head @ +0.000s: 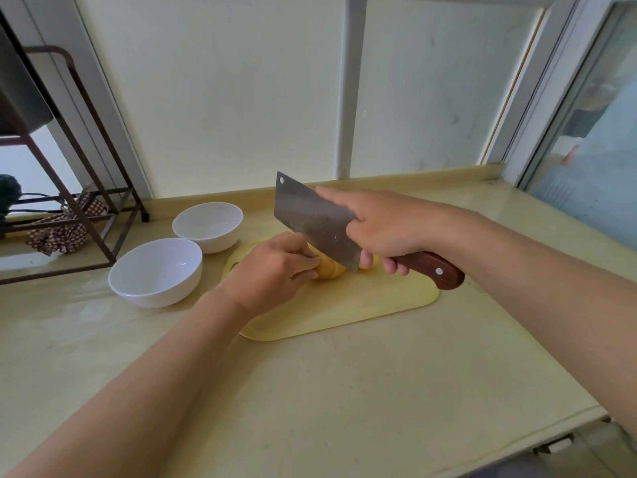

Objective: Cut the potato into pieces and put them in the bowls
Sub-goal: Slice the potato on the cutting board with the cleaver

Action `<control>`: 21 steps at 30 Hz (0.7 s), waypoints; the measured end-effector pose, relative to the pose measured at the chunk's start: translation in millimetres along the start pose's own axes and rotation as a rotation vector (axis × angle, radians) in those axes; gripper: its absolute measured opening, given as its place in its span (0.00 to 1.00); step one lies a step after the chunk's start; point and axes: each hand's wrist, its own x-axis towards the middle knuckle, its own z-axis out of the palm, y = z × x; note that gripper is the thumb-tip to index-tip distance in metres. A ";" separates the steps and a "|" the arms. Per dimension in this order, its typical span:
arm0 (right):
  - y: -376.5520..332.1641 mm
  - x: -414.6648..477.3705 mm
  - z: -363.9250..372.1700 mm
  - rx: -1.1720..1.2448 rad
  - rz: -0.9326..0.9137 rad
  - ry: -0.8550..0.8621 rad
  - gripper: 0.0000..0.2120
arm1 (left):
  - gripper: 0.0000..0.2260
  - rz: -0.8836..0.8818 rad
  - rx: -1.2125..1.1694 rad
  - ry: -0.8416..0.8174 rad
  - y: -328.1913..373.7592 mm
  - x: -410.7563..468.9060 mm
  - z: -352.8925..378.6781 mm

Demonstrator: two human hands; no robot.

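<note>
**Slicing the potato [329, 269] with a cleaver [317, 219]**

At the far left stands a dark metal rack [58, 272] made of thin straight bars. A brown checked cloth [62, 232] lies crumpled on its low shelf. To the right of it, two round white bowls, smooth and glossy, stand just beside each other on the countertop [310, 391]: the near bowl [155, 270] and the far bowl [206, 225]. The countertop is pale beige, polished, and looks like stone.

Next comes a pale yellow cutting board [362, 305] with rounded corners, matte in surface. The potato lies on the far left part of this board. It is yellow and smooth. The left hand [272, 270] covers its left end, fingers curled down over it and pressing it to the board.

The cleaver has a wide rectangular blade of dull grey steel, with a small hole in the upper far corner. The blade is tilted and its lower edge meets the potato; a small yellow part shows on the right side of the blade.

The right hand [382, 225] grips the cleaver where the blade joins the handle [431, 269]. Its forefinger is stretched along the flat of the blade, and the other fingers wrap under the handle. The handle is reddish-brown wood with a pale rivet.
</note>
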 end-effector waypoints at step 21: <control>-7.3 7.8 0.7 -0.143 -0.045 -0.060 0.40 | 0.09 -0.009 -0.005 0.019 -0.8 -1.9 -0.9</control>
